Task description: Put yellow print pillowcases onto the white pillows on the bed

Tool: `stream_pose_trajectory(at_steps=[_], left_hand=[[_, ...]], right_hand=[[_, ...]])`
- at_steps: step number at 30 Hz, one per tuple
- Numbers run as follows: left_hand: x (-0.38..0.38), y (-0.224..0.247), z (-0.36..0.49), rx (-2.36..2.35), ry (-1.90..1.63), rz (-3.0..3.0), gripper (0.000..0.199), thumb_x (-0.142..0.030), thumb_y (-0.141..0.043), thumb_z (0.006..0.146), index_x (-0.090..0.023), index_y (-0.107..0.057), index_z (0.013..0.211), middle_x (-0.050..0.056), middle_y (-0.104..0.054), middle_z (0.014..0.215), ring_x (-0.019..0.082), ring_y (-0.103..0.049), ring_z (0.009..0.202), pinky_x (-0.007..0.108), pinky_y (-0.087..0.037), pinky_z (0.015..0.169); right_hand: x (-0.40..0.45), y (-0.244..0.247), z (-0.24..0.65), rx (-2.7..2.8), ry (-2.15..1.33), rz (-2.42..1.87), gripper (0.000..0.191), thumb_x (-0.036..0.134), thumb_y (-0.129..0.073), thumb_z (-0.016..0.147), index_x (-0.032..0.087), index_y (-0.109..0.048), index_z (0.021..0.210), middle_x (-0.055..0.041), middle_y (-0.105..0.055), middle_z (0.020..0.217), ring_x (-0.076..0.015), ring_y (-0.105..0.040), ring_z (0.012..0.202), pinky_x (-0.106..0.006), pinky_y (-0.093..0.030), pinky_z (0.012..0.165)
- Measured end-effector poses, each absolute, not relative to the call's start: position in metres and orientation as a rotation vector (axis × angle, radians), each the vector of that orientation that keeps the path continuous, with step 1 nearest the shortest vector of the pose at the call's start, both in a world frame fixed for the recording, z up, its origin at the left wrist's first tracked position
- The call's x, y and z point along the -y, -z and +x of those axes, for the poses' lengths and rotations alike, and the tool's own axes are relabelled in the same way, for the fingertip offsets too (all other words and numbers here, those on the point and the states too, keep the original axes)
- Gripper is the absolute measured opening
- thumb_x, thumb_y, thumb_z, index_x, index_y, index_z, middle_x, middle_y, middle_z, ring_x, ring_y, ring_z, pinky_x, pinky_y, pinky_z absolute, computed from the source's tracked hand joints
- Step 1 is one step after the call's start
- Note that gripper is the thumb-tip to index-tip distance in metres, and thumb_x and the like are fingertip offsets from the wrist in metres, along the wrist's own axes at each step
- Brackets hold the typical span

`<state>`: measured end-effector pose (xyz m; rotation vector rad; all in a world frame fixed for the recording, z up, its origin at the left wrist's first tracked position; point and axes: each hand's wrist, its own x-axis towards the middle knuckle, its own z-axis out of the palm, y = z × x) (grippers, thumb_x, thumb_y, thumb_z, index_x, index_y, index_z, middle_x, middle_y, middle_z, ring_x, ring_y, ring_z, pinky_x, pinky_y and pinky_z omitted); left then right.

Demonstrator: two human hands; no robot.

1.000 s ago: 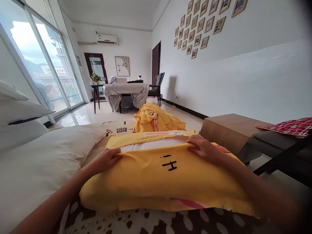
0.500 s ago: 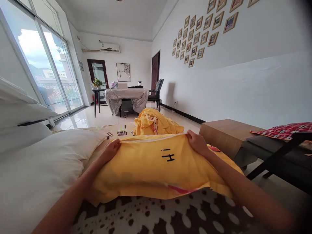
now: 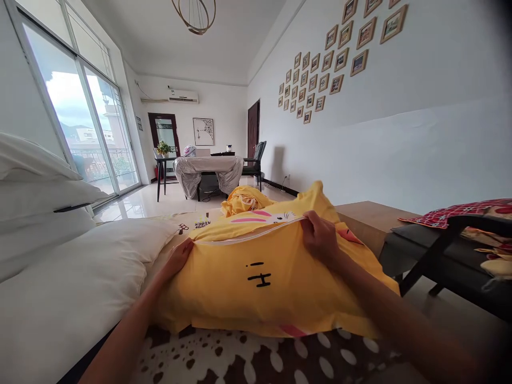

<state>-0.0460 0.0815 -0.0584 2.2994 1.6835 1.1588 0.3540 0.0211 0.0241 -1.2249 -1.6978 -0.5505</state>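
Gripping the yellow pillowcase [image 3: 228,282] in the head view, both hands pinch the edge of its long, pale-trimmed opening: the left hand [image 3: 182,257] closes narrowly on one end, thumb and fingers together, and the right hand [image 3: 320,237] bunches the fabric in curled fingers near the other. Between them the trim slants upward toward the right hand. The pillowcase, plump and printed with "Hi", lies across the brown-and-white patterned bedding [image 3: 224,354], with white pillows [image 3: 92,261] beside the left forearm. Beyond it sits a crumpled yellow cloth [image 3: 244,199]; a black armchair [image 3: 444,250] stands to the right.
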Motion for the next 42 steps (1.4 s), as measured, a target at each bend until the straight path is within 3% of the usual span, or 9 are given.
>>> stream_pose_trajectory(at_steps=[4, 9, 13, 16, 19, 24, 28, 37, 42], left_hand=[[-0.080, 0.049, -0.046, -1.720, -1.380, 2.226, 0.028, -0.035, -0.032, 0.088, -0.022, -0.050, 0.071, 0.000, -0.060, 0.066, 0.015, -0.055, 0.066, 0.025, -0.045, 0.064], [-0.088, 0.027, -0.037, -1.842, -1.940, 2.038, 0.027, -0.028, -0.029, 0.092, -0.020, -0.054, 0.096, 0.013, -0.061, 0.116, 0.024, -0.052, 0.110, 0.040, -0.037, 0.095], [-0.093, 0.039, -0.034, -1.905, -2.406, 1.998, 0.022, -0.023, -0.032, 0.093, -0.018, -0.054, 0.098, 0.017, -0.055, 0.128, 0.025, -0.048, 0.118, 0.044, -0.033, 0.097], [-0.093, 0.074, -0.035, -2.051, -2.264, 2.107, 0.022, -0.020, -0.034, 0.093, -0.018, -0.054, 0.102, 0.019, -0.057, 0.126, 0.027, -0.049, 0.120, 0.046, -0.032, 0.095], [-0.096, 0.109, -0.034, -2.070, -1.899, 2.371, 0.022, -0.018, -0.034, 0.093, -0.019, -0.056, 0.095, 0.017, -0.058, 0.127, 0.026, -0.051, 0.121, 0.046, -0.029, 0.096], [-0.109, 0.117, -0.029, -1.968, -1.734, 2.567, 0.022, -0.015, -0.033, 0.093, -0.019, -0.055, 0.091, 0.017, -0.051, 0.136, 0.023, -0.047, 0.127, 0.044, -0.028, 0.099], [-0.114, 0.099, -0.029, -1.906, -1.800, 2.646, 0.020, -0.015, -0.035, 0.092, -0.020, -0.052, 0.084, 0.017, -0.052, 0.135, 0.024, -0.045, 0.129, 0.043, -0.029, 0.098], [-0.098, 0.024, -0.013, -1.413, -1.864, 3.116, 0.018, -0.007, -0.041, 0.087, -0.020, -0.053, 0.085, 0.010, -0.067, 0.116, 0.023, -0.057, 0.117, 0.041, -0.030, 0.094], [-0.090, -0.027, 0.006, -1.230, -1.727, 3.466, 0.020, -0.011, -0.041, 0.089, -0.020, -0.057, 0.081, 0.007, -0.069, 0.107, 0.019, -0.061, 0.105, 0.036, -0.036, 0.086]], right_hand=[[0.025, -0.046, 0.338, 1.821, 0.903, -0.722, 0.022, 0.030, -0.036, 0.092, 0.023, -0.047, 0.074, -0.0022, -0.047, 0.056, -0.0154, -0.044, 0.053, -0.030, -0.033, 0.053], [0.062, -0.067, 0.345, 2.015, 1.097, -0.443, 0.020, 0.023, -0.044, 0.090, 0.026, -0.045, 0.070, 0.0000, -0.047, 0.057, -0.0158, -0.043, 0.054, -0.033, -0.031, 0.054], [0.022, -0.052, 0.369, 2.095, 1.157, -0.433, 0.017, 0.028, -0.047, 0.089, 0.027, -0.052, 0.073, 0.0001, -0.051, 0.056, -0.0153, -0.044, 0.053, -0.033, -0.031, 0.051], [-0.024, -0.003, 0.387, 2.177, 0.994, -0.567, 0.025, 0.044, -0.049, 0.086, 0.025, -0.058, 0.074, -0.0024, -0.056, 0.057, -0.0162, -0.050, 0.052, -0.033, -0.035, 0.049], [-0.052, 0.061, 0.400, 2.225, 0.796, -0.866, 0.024, 0.039, -0.050, 0.085, 0.021, -0.065, 0.093, -0.0085, -0.067, 0.074, -0.0225, -0.063, 0.068, -0.036, -0.049, 0.062], [-0.053, 0.117, 0.411, 2.163, 0.540, -1.109, 0.038, 0.045, -0.052, 0.084, 0.018, -0.062, 0.109, -0.0137, -0.070, 0.091, -0.0275, -0.067, 0.078, -0.039, -0.054, 0.069], [-0.048, 0.116, 0.416, 2.222, 0.479, -1.173, 0.051, 0.055, -0.062, 0.074, 0.016, -0.060, 0.108, -0.0161, -0.069, 0.094, -0.0294, -0.067, 0.082, -0.039, -0.053, 0.072], [-0.053, 0.070, 0.427, 2.449, 0.134, -1.442, 0.002, 0.022, -0.055, 0.071, 0.020, -0.056, 0.072, -0.0029, -0.062, 0.068, -0.0189, -0.058, 0.065, -0.027, -0.040, 0.060], [-0.043, 0.052, 0.433, 2.451, -0.476, -1.595, 0.009, 0.026, -0.058, 0.066, 0.018, -0.055, 0.063, 0.0016, -0.057, 0.061, -0.0147, -0.053, 0.061, -0.023, -0.036, 0.056]])
